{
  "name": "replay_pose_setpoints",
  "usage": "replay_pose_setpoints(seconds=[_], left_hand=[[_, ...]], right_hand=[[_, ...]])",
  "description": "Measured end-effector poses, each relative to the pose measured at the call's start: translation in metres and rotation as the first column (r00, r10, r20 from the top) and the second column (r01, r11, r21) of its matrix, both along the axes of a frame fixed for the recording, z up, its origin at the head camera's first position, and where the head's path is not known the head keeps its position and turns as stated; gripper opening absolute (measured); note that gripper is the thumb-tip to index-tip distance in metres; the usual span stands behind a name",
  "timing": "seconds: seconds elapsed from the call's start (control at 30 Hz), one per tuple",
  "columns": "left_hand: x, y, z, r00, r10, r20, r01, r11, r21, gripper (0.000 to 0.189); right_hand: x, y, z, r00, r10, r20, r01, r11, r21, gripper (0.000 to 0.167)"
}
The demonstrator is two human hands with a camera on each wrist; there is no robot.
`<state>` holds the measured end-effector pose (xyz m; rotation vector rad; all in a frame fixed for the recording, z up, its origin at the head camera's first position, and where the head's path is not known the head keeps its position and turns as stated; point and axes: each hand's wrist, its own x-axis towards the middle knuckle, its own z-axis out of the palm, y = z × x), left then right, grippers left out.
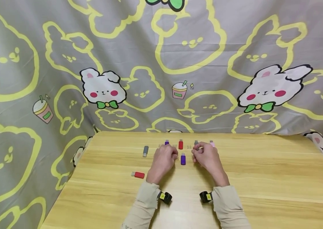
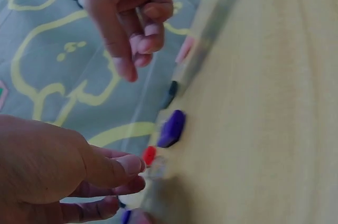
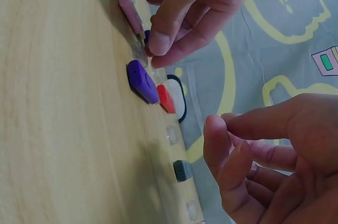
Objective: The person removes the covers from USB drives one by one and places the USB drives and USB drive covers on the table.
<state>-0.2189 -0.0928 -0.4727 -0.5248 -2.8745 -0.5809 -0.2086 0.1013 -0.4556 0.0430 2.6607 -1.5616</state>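
My left hand (image 1: 163,158) is low over the table, its thumb and fingertips pinching a small clear plastic cap (image 2: 157,167). Beneath that hand lies a pink USB stick (image 3: 130,14), hidden from the head view. A purple USB stick (image 1: 183,159) lies on the wood between the hands. My right hand (image 1: 206,156) hovers to its right with loosely bent fingers; nothing shows in its grasp. Just beyond the right fingers is a grey USB stick (image 1: 196,142), partly covered.
Along the back lie a red USB stick (image 1: 180,144), another purple one (image 1: 166,142) and another pink one (image 1: 211,144), with clear caps between some. At left are a grey stick (image 1: 145,151) and a red stick (image 1: 139,175). A patterned curtain (image 1: 204,121) borders the table.
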Motion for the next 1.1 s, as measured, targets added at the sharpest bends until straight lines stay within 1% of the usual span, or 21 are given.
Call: replay_pose_setpoints(seconds=[0.07,0.13,0.2,0.27,0.33,0.43,0.5,0.57,0.6,0.67,0.73,0.83,0.87,0.93,1.0,1.03,1.1], left_hand=[[0.001,-0.005,0.007,1.000,0.002,0.029,-0.004,0.997,0.073,0.007],[0.002,-0.013,0.016,0.997,0.008,0.071,-0.020,0.985,0.171,0.009],[0.005,-0.025,0.027,0.994,0.014,0.111,-0.045,0.959,0.279,0.011],[0.008,-0.038,0.037,0.991,0.040,0.130,-0.085,0.931,0.354,0.013],[0.011,-0.053,0.045,0.988,0.078,0.132,-0.126,0.904,0.409,0.014],[0.014,-0.080,0.052,0.983,0.137,0.123,-0.179,0.867,0.466,0.016],[0.015,-0.099,0.052,0.978,0.170,0.120,-0.208,0.836,0.508,0.018],[0.015,-0.116,0.050,0.971,0.198,0.131,-0.238,0.802,0.548,0.019],[0.015,-0.124,0.048,0.965,0.216,0.152,-0.264,0.783,0.563,0.019],[0.014,-0.139,0.041,0.952,0.240,0.189,-0.306,0.752,0.584,0.018],[0.014,-0.152,0.034,0.936,0.255,0.242,-0.350,0.727,0.591,0.019],[0.015,-0.168,0.023,0.913,0.268,0.307,-0.404,0.699,0.591,0.021],[0.016,-0.172,0.021,0.906,0.272,0.326,-0.420,0.687,0.594,0.022],[0.017,-0.177,0.019,0.897,0.276,0.344,-0.437,0.666,0.604,0.022],[0.017,-0.180,0.018,0.893,0.287,0.346,-0.446,0.661,0.603,0.022],[0.017,-0.181,0.017,0.892,0.292,0.346,-0.449,0.663,0.599,0.022],[0.017,-0.183,0.016,0.890,0.303,0.341,-0.453,0.672,0.586,0.021]], right_hand=[[0.000,-0.001,0.002,1.000,0.004,-0.009,-0.004,1.000,-0.006,0.008],[0.001,-0.003,0.005,0.999,0.022,-0.038,-0.023,1.000,-0.016,0.008],[0.002,-0.006,0.008,0.997,0.040,-0.072,-0.041,0.999,-0.019,0.008],[0.003,-0.009,0.009,0.992,0.061,-0.113,-0.063,0.998,-0.009,0.007],[0.004,-0.014,0.009,0.986,0.078,-0.151,-0.077,0.997,0.010,0.006],[0.007,-0.024,0.008,0.974,0.109,-0.197,-0.105,0.994,0.033,0.006],[0.010,-0.032,0.009,0.966,0.135,-0.222,-0.130,0.991,0.039,0.007],[0.014,-0.042,0.010,0.956,0.176,-0.237,-0.171,0.984,0.043,0.009],[0.017,-0.047,0.010,0.948,0.200,-0.246,-0.193,0.980,0.051,0.010],[0.022,-0.058,0.011,0.932,0.259,-0.254,-0.249,0.966,0.069,0.012],[0.027,-0.070,0.012,0.911,0.322,-0.257,-0.308,0.947,0.094,0.013],[0.033,-0.088,0.011,0.880,0.404,-0.250,-0.383,0.914,0.131,0.014],[0.035,-0.094,0.011,0.869,0.429,-0.247,-0.405,0.903,0.143,0.015],[0.038,-0.107,0.010,0.852,0.468,-0.235,-0.436,0.883,0.177,0.016],[0.040,-0.121,0.007,0.829,0.511,-0.228,-0.470,0.857,0.211,0.018],[0.040,-0.128,0.006,0.813,0.536,-0.226,-0.488,0.840,0.235,0.019],[0.041,-0.142,0.002,0.788,0.575,-0.221,-0.514,0.811,0.279,0.020]])
